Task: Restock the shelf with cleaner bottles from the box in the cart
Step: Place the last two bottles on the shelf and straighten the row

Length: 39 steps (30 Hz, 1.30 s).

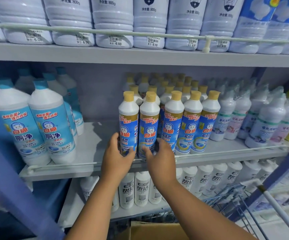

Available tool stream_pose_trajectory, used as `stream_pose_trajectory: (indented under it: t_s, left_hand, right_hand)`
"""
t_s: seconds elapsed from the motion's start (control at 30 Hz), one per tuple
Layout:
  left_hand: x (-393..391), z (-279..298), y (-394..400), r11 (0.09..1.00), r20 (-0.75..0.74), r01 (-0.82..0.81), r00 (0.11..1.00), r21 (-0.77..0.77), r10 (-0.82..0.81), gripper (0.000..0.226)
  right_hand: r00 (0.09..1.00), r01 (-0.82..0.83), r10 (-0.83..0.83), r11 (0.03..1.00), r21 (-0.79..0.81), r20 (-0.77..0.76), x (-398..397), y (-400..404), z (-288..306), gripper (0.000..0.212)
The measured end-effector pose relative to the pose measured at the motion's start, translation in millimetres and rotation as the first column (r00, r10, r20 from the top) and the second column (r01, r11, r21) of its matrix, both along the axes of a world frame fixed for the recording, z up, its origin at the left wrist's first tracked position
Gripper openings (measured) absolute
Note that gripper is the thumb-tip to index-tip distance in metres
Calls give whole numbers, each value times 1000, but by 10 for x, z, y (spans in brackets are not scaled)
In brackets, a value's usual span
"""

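I am gripping two yellow-capped blue-label cleaner bottles [129, 123], one in each hand [117, 154] [159, 155], filling the grey shelf's [92, 148] gap; more restocking likely remains.

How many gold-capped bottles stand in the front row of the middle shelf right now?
5. Left hand holds the leftmost bottle, right hand the second bottle; three more stand to their right. More gold-capped bottles stand behind, partly hidden.
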State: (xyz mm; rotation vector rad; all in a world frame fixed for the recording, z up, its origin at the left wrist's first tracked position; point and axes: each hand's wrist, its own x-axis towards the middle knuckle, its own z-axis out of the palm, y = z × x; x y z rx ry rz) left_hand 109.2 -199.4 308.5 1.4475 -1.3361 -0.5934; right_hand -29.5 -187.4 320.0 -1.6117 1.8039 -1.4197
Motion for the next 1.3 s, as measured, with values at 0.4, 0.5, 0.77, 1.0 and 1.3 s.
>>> stream_pose_trajectory:
  t_s: [0.4,0.5,0.77,1.0,1.3]
  left_hand:
    - [-48,-14,-52,1000,-29,17,999,-11,-18,64]
    - [-76,-29,-55,1000,-10,5,1000,-29,-5,64]
    - [-116,16,-53,1000,-16,10,1000,-23,-10,59]
    - [-144,81,-59,1000,7,15,1000,20,-15,60]
    - [-189,8,-98,999,37,-34,999,-17,35,60]
  right_hand:
    - [971,72,-36,987,142,-238,-26,57,118,32]
    - [944,88,9,956,279,-329,-68,56,293,32]
    - [914,102,52,930,352,-401,-153,30,443,35]
    - [905,63,87,941,332,-417,-228,-24,465,37]
    - [784,-68,130,990,124,-607,-619,171,940,42]
